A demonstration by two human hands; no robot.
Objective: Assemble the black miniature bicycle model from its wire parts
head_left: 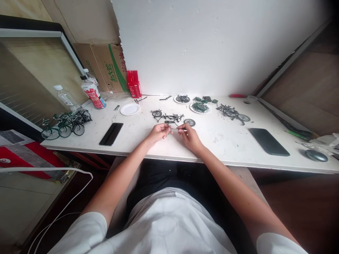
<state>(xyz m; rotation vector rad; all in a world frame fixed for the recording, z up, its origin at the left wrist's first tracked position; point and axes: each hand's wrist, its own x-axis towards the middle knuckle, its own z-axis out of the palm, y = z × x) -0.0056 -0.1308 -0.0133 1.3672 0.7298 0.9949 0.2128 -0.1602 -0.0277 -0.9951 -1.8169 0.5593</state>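
Near the front of the white table [201, 148], my left hand [159, 133] pinches a small metal part [169, 129]. My right hand [190, 137] grips a thin dark tool [180, 128] whose tip points left at that part. Just beyond my fingers lie a dark miniature bicycle frame [169, 116], a small spoked wheel [189, 122] and other little dark pieces. The fingertips hide much of the small part.
Plates [130, 109] and piles of bicycle parts [230, 113] lie farther back. Several miniature bicycles [65, 129] stand at the left, near bottles [92, 93]. A phone [111, 134] lies left, a dark slab [268, 141] and a mouse [316, 155] right.
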